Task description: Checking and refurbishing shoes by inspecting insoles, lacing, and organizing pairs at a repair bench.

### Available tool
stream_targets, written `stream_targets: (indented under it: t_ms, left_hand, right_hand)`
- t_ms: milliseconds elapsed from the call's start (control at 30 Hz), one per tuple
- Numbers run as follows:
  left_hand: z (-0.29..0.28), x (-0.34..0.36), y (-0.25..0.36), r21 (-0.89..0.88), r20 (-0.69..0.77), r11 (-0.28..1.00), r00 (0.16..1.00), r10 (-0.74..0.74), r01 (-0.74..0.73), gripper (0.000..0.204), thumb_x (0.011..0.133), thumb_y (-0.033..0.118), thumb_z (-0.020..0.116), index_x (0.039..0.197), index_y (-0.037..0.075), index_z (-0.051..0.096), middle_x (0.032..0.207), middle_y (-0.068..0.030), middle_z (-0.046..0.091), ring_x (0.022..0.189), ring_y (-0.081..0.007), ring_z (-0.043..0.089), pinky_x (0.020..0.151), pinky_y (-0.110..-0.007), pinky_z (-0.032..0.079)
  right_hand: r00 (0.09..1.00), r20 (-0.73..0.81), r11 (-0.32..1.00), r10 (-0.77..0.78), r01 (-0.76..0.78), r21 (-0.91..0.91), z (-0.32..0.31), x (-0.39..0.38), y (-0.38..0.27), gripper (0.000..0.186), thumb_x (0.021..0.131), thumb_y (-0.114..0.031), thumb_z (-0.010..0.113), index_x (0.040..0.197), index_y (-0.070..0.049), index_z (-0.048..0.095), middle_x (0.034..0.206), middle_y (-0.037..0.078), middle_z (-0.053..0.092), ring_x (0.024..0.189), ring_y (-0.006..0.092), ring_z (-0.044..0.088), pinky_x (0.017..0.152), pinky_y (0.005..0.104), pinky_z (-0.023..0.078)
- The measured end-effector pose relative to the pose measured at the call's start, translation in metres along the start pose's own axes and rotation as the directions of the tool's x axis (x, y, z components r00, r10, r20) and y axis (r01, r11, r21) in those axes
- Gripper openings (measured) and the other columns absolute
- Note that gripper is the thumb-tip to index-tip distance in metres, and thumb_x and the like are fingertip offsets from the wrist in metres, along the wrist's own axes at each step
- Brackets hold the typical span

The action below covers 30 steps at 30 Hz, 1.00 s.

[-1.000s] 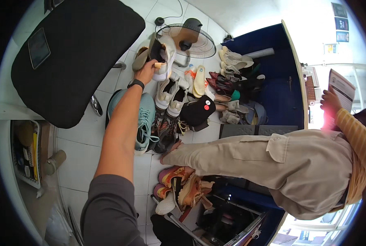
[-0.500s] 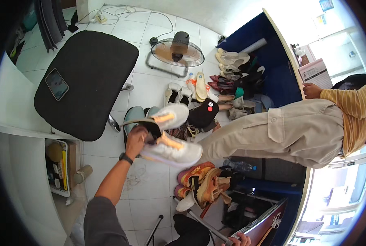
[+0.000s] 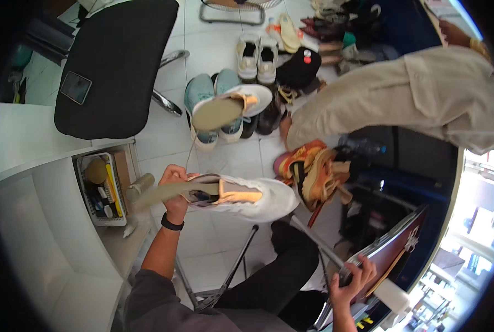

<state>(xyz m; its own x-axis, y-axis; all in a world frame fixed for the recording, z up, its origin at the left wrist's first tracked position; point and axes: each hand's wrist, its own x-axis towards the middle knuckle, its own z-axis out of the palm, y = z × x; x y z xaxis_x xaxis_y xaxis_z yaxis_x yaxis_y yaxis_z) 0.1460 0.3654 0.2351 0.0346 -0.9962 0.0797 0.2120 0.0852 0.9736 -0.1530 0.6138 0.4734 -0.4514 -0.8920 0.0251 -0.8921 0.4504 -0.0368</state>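
My left hand (image 3: pixel 176 188) is closed at the heel of a white sneaker (image 3: pixel 263 202) with an orange tongue. A pale insole (image 3: pixel 161 193) sticks out of its opening, past my wrist. The matching white sneaker (image 3: pixel 261 99), its insole (image 3: pixel 216 114) also poking out, is over a pair of teal shoes (image 3: pixel 199 91); whether it rests on them cannot be made out. A thin cord runs from near it toward my left hand. At lower right, my right hand (image 3: pixel 353 281) has its fingers curled around the dark end of a grey metal tube (image 3: pixel 319 242).
White-grey shoes (image 3: pixel 248 58), a black cap (image 3: pixel 299 67) and orange-yellow shoes (image 3: pixel 316 174) lie on the tiles. Another person's trousered leg (image 3: pixel 385 105) stands at right. A black seat (image 3: pixel 122 66) bears a phone (image 3: pixel 76 87). At left, a white basket (image 3: pixel 122 218) sits in a shelf.
The view has shifted downward. Both white sneakers were together at my left hand; now one is nearer me in that hand and the other is apart, over the teal shoes. More of my right hand shows.
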Motion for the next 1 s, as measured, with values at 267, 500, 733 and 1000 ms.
stream_targets:
  t_ms: [267,500,733,1000]
  left_hand:
    - [0.004,-0.048,0.004,-0.266,-0.174,0.951,0.963,-0.206,0.156,0.024,0.088,0.004,0.046,0.065,0.002,0.048,0.08,-0.0083,0.048,0.069,-0.0144,0.048,0.077,-0.042,0.059]
    - [0.015,-0.049,0.012,-0.29,-0.108,0.941,0.971,-0.213,0.174,0.027,0.092,0.021,0.046,0.068,0.008,0.044,0.08,-0.005,0.043,0.076,-0.0138,0.042,0.072,-0.033,0.056]
    - [0.013,-0.045,0.022,-0.502,-0.074,0.833,0.948,-0.311,0.234,0.02,0.093,0.02,0.05,0.078,0.006,0.048,0.078,-0.0033,0.044,0.074,-0.0128,0.039,0.065,-0.025,0.042]
    - [-0.004,-0.079,0.001,-0.41,-0.284,0.834,0.817,-0.502,0.37,0.014,0.089,0.01,0.045,0.079,0.009,0.055,0.075,-0.0032,0.055,0.063,-0.0132,0.051,0.057,-0.029,0.043]
  right_hand:
    - [0.999,-0.035,0.999,0.008,-0.007,0.034,0.001,0.0,0.003,0.032,0.071,-0.035,0.07,0.089,-0.009,0.063,0.121,0.013,0.054,0.117,0.0336,0.04,0.099,0.0471,0.031]
    - [0.997,-0.078,0.993,0.0,0.01,0.121,0.001,0.002,0.005,0.033,0.064,-0.025,0.072,0.092,-0.009,0.064,0.122,0.013,0.054,0.114,0.0346,0.04,0.096,0.0451,0.033]
    - [0.995,-0.097,0.982,-0.012,0.03,0.186,-0.001,0.004,0.005,0.035,0.061,-0.02,0.074,0.093,-0.009,0.063,0.122,0.012,0.055,0.112,0.0339,0.042,0.094,0.0431,0.036]
    - [0.997,-0.081,0.975,0.008,0.01,0.222,-0.003,0.003,0.007,0.035,0.06,-0.017,0.074,0.093,-0.009,0.063,0.122,0.012,0.055,0.11,0.0334,0.042,0.092,0.0425,0.036]
